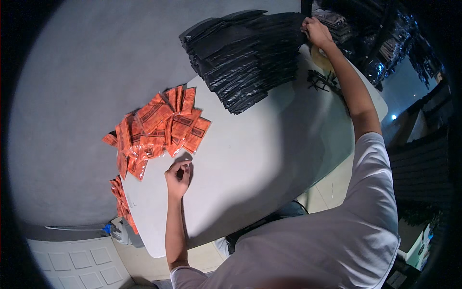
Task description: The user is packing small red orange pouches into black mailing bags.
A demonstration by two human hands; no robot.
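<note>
My right hand (316, 31) is at the top right, its fingers pinched on the right edge of a fanned stack of black plastic bags (249, 54). At the left, my left hand (178, 177) rests over the white table (231, 159), thumb and fingertips curled close together with a gap inside the palm; nothing is visible in it. Just beyond it lies a pile of orange packets in clear wrapping (155, 123), which bear dark printing. Under my right forearm are a roll of tape (320, 59) and a small heap of dark strips (321, 81).
A grey wall (83, 90) runs along the table's far side. More orange packets (122, 202) hang or stand past the table's left end. Dark plastic-wrapped bundles (375, 47) lie beyond the right end. A white panelled door (81, 262) shows at the lower left.
</note>
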